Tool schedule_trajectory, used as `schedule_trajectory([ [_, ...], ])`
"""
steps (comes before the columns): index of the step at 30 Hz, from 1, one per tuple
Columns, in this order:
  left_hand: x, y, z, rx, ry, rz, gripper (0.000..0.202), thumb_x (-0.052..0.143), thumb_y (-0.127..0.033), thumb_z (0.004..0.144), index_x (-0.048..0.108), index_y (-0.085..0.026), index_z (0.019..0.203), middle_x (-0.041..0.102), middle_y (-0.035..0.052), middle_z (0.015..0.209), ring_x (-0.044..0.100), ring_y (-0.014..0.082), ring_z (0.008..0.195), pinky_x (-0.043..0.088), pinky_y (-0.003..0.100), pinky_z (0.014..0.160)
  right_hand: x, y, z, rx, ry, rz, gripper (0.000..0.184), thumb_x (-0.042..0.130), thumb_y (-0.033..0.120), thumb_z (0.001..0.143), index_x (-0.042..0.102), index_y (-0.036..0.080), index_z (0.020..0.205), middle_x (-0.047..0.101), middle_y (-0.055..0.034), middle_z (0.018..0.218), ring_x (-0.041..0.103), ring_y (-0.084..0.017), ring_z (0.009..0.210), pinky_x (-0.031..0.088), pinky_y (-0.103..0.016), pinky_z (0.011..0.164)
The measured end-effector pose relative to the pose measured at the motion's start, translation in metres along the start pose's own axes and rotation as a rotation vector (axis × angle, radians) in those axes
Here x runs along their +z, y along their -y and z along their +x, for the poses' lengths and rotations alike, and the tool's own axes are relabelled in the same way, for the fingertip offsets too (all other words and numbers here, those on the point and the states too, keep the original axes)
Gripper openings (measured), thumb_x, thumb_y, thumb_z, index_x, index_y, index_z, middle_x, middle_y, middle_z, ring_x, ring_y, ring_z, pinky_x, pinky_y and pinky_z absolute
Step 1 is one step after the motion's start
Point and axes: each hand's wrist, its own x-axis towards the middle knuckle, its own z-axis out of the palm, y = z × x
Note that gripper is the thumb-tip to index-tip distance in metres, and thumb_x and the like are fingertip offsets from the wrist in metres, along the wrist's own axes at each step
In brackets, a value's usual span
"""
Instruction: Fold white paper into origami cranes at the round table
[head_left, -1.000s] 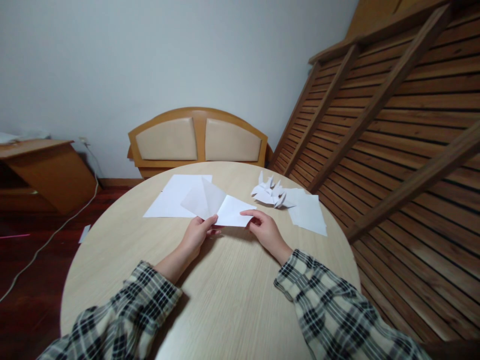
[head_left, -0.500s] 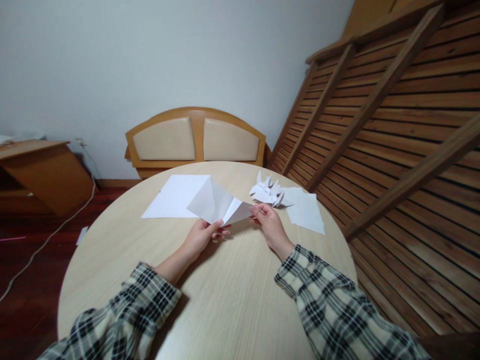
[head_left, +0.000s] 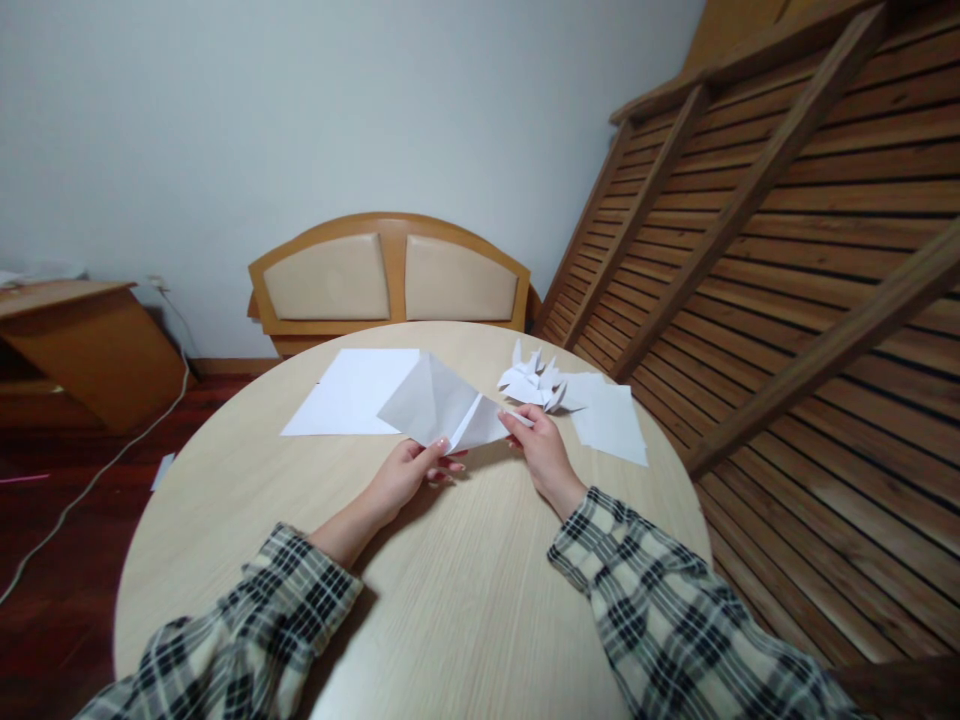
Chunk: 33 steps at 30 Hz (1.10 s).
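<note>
A creased white paper sheet [head_left: 439, 405] is lifted a little above the round wooden table [head_left: 420, 590]. My left hand [head_left: 409, 472] pinches its near bottom corner between thumb and fingers. My right hand [head_left: 541, 452] pinches the sheet's right corner, and that side is raised and bent inward. Both sleeves are plaid.
A flat white sheet [head_left: 349, 392] lies behind the held paper. At the back right sit several folded paper figures [head_left: 532, 381] beside a stack of white sheets [head_left: 611, 423]. A wooden chair [head_left: 390, 280] stands beyond the table. A slatted wooden frame [head_left: 772, 240] leans at the right.
The sheet has been lifted off the table. My right hand brought its right corner up and toward the middle, folding the sheet along its crease. My left hand kept its grip.
</note>
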Motion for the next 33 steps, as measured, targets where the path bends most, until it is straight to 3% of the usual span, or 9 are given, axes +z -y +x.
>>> schedule_trajectory([
  [8,0.0025,-0.0055,-0.0028,0.036,0.023,0.073,0.039,0.074,-0.043,0.074,0.072,-0.009,0.093,0.074,0.0164,0.087,0.066,0.0198,0.072,0.05,0.029,0.063,-0.0016,-0.0059,0.0015,-0.033,0.0,0.005,0.036,0.077,0.048,0.069,0.052,0.021,0.071,0.052,0.004,0.066,0.048,-0.013,0.062,0.036,-0.026,0.06],
  [18,0.005,-0.008,-0.0048,0.033,0.006,0.073,0.031,0.074,-0.039,0.075,0.074,-0.01,0.085,0.074,0.016,0.084,0.064,0.0175,0.068,0.044,0.025,0.057,-0.0017,-0.0052,-0.0008,-0.067,0.039,-0.043,0.036,0.075,0.049,0.072,0.051,0.022,0.071,0.05,0.0036,0.067,0.048,-0.014,0.064,0.038,-0.027,0.062],
  [28,0.0002,-0.0019,-0.0004,0.031,-0.016,0.045,0.035,0.075,-0.04,0.073,0.074,-0.007,0.084,0.072,0.0138,0.072,0.055,0.0112,0.053,0.038,0.023,0.052,0.0022,0.0021,-0.0042,-0.013,0.107,0.066,0.032,0.074,0.047,0.072,0.055,0.021,0.073,0.053,0.0022,0.073,0.051,-0.015,0.069,0.043,-0.028,0.065],
  [33,0.0022,-0.0063,-0.0027,0.027,-0.029,0.051,0.032,0.076,-0.038,0.072,0.073,-0.007,0.081,0.072,0.0132,0.071,0.057,0.0127,0.055,0.04,0.025,0.054,0.002,0.0019,-0.005,-0.03,0.105,0.057,0.029,0.073,0.044,0.074,0.054,0.022,0.075,0.053,0.0035,0.071,0.051,-0.014,0.067,0.042,-0.027,0.065],
])
